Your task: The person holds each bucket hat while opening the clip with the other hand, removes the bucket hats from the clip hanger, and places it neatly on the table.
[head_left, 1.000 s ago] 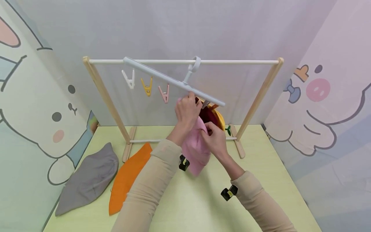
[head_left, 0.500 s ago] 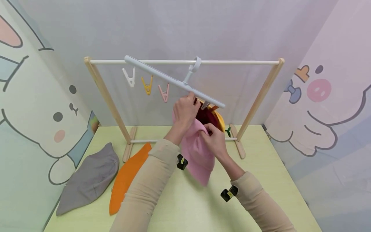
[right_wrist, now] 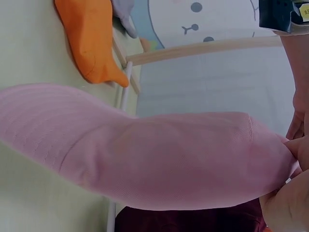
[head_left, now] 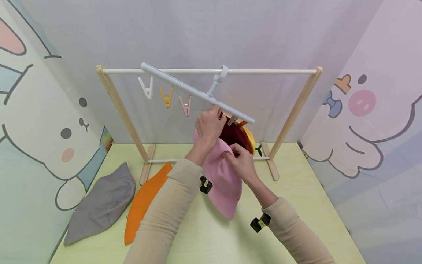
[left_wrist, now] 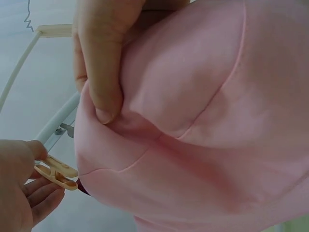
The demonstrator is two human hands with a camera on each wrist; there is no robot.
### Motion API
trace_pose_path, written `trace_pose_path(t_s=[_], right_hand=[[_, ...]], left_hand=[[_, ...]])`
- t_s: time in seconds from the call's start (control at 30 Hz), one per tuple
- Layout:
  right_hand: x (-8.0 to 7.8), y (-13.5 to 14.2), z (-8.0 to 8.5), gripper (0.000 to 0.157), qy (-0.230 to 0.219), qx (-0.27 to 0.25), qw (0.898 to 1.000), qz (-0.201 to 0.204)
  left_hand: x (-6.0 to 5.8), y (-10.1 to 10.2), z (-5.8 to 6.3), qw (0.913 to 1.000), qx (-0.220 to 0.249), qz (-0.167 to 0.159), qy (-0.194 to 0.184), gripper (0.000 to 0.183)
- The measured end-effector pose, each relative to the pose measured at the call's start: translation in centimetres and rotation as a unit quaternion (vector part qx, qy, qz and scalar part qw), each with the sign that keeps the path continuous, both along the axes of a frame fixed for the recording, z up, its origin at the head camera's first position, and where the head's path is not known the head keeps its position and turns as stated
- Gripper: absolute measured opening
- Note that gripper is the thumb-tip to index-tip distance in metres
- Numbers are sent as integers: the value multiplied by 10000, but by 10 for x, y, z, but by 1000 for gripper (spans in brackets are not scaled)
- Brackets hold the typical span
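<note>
A pink bucket hat (head_left: 224,179) hangs brim down, its crown top bunched between the thumb and fingers of my right hand (head_left: 243,163). In the left wrist view, my left hand (left_wrist: 17,186) pinches a cream clothespin (left_wrist: 58,174) whose tips are right at the edge of the pink cloth. That clothespin is mostly hidden behind the left hand (head_left: 210,124) in the head view. Above both hands runs a pale blue hanger (head_left: 184,86), tilted down to the right. Behind the pink hat, a yellow hat (head_left: 249,139) with a dark red inside hangs from a grey clip (head_left: 232,120) and an orange-brown clip (head_left: 243,123).
The hanger hooks over the white rod (head_left: 273,71) of a wooden rack (head_left: 295,110). White (head_left: 146,88), yellow (head_left: 167,97) and pink (head_left: 186,106) clips hang on its left side. A grey hat (head_left: 102,205) and an orange hat (head_left: 146,205) lie on the table's left.
The pink hat has swung down and its brim hangs lower, more of it showing. My left hand has shifted slightly left, while the right still pinches the crown.
</note>
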State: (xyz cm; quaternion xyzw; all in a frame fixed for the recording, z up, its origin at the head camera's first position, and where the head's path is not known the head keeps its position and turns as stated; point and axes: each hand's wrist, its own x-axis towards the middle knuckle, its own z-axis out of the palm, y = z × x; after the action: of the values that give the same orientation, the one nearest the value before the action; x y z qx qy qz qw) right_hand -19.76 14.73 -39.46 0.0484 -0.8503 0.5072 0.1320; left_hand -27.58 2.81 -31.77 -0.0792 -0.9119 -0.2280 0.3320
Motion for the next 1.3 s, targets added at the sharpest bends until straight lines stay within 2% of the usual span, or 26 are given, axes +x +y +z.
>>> trace_pose_path(t_s=[0.17, 0.47, 0.9, 1.3], right_hand=[[2, -5, -6, 8, -332, -127, 9993, 122], [5, -16, -21, 8, -642, -461, 9964, 319], [2, -19, -41, 9, -933, -711, 9929, 174], [-4, -10, -56, 14, -1164, -435, 9920, -210]], left_hand=[[0, -2, -1, 9999, 91, -33, -93, 15], [2, -6, 1, 9994, 75, -106, -328, 19], [5, -7, 4, 9985, 58, -118, -529, 22], [6, -5, 6, 9980, 33, -150, -615, 21]])
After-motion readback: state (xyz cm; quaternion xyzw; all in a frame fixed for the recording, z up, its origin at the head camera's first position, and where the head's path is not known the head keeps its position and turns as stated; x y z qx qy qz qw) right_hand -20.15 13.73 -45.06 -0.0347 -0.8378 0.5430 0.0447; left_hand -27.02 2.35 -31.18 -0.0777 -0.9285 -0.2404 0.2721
